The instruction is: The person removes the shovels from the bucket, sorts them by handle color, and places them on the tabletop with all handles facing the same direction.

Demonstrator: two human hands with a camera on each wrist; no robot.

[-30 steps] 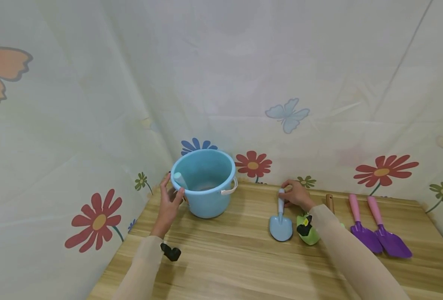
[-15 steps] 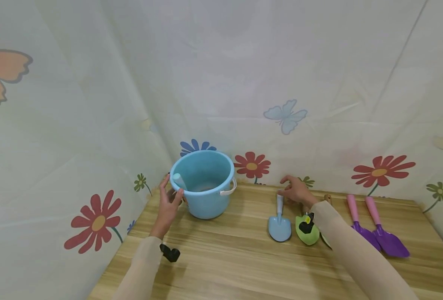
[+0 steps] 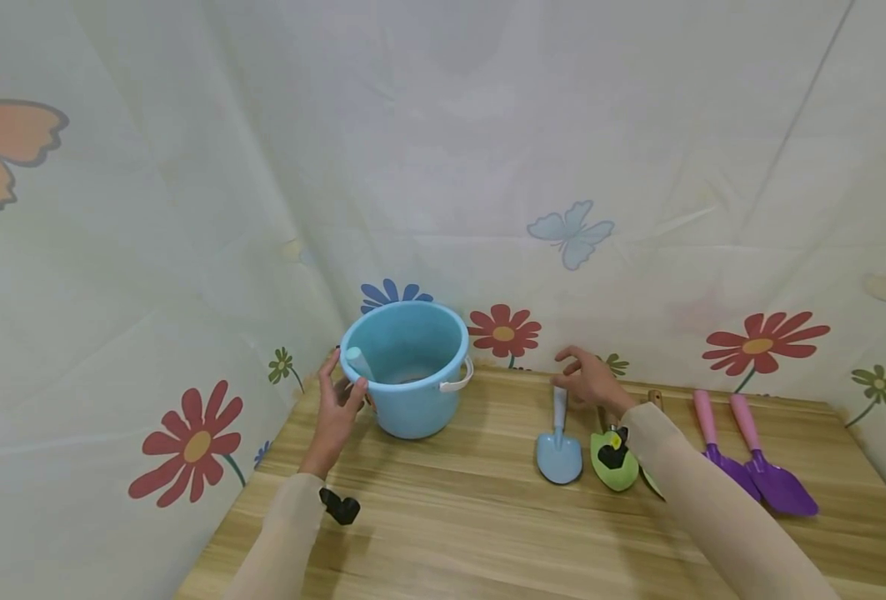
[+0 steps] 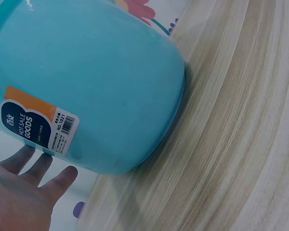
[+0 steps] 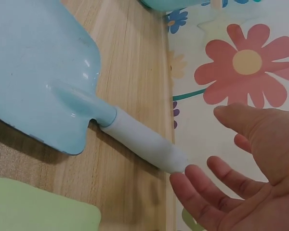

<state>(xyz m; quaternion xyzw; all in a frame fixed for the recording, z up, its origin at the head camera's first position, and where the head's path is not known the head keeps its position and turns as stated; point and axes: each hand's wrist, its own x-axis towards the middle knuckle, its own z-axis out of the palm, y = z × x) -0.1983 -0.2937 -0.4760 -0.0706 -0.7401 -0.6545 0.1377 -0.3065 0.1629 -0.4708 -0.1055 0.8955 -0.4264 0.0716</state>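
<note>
A light blue bucket [image 3: 420, 408] stands at the back left, the tip of a pale handle [image 3: 357, 360] showing inside it. My left hand [image 3: 337, 417] rests against its left side, fingers [image 4: 38, 169] extended below the label [image 4: 41, 120]. The light blue trowel [image 3: 559, 458] lies flat, its blade toward me and its grey-white handle [image 5: 144, 142] toward the wall. Just over that handle's end hovers my right hand [image 3: 591, 383], fingers parted and holding nothing. Beside the trowel, the green trowel [image 3: 613, 471] is partly hidden by the wrist camera.
To the right lie two purple shovels [image 3: 783, 487] with pink handles, side by side. A brown wooden handle [image 3: 656, 398] and a bit of green blade show past the right sleeve. The wood-grain table [image 3: 458, 525] meets a flower-printed cloth backdrop [image 3: 443, 167] behind and at left.
My right hand, earlier with its fingertips on the light blue trowel's handle, has let go and risen slightly off it. The left hand and bucket stay put.
</note>
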